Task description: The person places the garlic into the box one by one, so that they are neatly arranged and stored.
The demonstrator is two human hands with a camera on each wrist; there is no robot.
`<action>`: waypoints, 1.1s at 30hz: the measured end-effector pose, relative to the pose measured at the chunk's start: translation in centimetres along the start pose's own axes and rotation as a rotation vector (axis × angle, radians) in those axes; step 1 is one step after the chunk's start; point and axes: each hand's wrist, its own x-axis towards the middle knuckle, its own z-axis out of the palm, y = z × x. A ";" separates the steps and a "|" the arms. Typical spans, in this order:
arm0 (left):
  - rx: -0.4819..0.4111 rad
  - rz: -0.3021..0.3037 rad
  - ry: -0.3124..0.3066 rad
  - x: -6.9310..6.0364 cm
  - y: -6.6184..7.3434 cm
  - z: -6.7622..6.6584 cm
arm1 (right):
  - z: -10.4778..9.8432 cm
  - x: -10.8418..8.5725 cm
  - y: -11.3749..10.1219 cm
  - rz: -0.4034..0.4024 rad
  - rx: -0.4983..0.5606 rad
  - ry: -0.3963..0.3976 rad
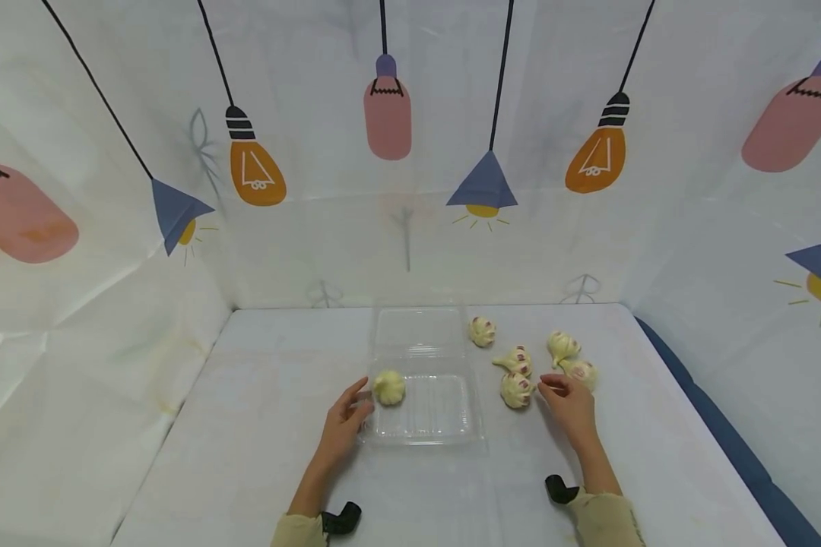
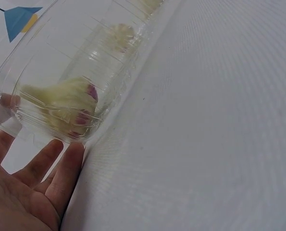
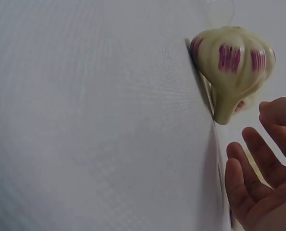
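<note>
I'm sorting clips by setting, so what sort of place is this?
Probably a makeshift filming booth or small work corner, though I can't be sure. Pale sheeting printed with hanging lamps surrounds a white-topped table, which bears a clear plastic container and garlic bulbs.

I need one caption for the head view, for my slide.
Left hand beside an open clear container with one garlic bulb inside; right hand near five loose bulbs.
</note>
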 end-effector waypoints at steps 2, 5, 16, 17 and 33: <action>0.002 0.002 0.004 0.0 0.0 0.1 | 0.0 0.0 0.4 0.014 -0.003 -0.029; -0.003 0.000 0.012 0.0 0.0 0.1 | 0.0 0.2 0.9 0.012 -0.014 -0.062; 0.001 -0.018 0.008 0.1 0.0 0.0 | 0.1 1.2 1.4 -0.088 -0.107 -0.135; 0.003 -0.020 0.007 0.1 0.0 0.0 | 0.1 1.2 1.4 -0.102 -0.117 -0.140; -0.025 0.009 0.003 0.0 0.1 0.0 | 0.2 1.5 1.0 -0.196 -0.248 -0.255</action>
